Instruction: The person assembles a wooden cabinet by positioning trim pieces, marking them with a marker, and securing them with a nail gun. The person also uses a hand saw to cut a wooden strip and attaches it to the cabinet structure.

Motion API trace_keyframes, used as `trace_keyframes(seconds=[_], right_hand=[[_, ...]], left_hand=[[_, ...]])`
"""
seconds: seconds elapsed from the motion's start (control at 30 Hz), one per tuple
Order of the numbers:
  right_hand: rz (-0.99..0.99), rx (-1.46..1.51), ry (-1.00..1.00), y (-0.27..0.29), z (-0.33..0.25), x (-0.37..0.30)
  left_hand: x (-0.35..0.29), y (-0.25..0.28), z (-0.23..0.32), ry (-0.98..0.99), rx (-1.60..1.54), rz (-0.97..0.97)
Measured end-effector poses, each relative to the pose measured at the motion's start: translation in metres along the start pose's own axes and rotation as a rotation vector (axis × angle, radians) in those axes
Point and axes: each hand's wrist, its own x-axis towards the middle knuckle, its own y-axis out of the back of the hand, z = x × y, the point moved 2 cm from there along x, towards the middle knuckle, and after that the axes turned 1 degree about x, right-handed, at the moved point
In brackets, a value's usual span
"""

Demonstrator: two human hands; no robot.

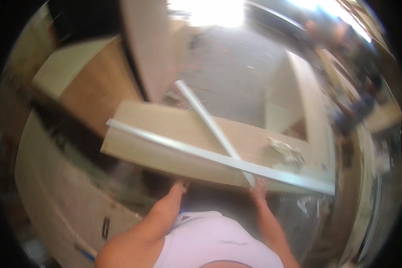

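A long pale wooden panel (165, 117) lies across in front of me, like the top or side of a cabinet. Along its near side runs a long white strip (183, 149). A second, shorter white strip (206, 117) crosses the long one at a slant, its far end sticking out past the panel. My right hand (258, 190) is closed at the near end of this shorter strip. At the panel's near edge is my left hand (181, 185), partly blurred, its fingers mostly hidden there. A crumpled pale bundle, perhaps gloves or a cloth (286, 151), rests on the panel's right part.
An upright curved wooden panel (299, 89) stands beyond at the right. At the left are a brown wooden box (100, 82) and a tall pale board (149, 49). A large wooden sheet (67, 192) lies at lower left. A blurred person (359, 109) is at far right.
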Motion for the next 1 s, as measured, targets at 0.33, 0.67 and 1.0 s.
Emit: trace_keyframes(seconds=[0.33,0.67,1.0], right_hand=[[-0.252,0.062,0.206,0.028,0.054,0.068],[-0.427,0.136,0.156,0.050,0.025,0.091],[-0.941,0.856,-0.227,0.021,0.027,0.090]], left_hand=[[-0.071,-0.021,-0.043,-0.138,0.221,0.079],[-0.043,-0.051,-0.048,-0.211,0.298,-0.148],[-0.047,-0.037,-0.022,-0.175,0.534,-0.101]])
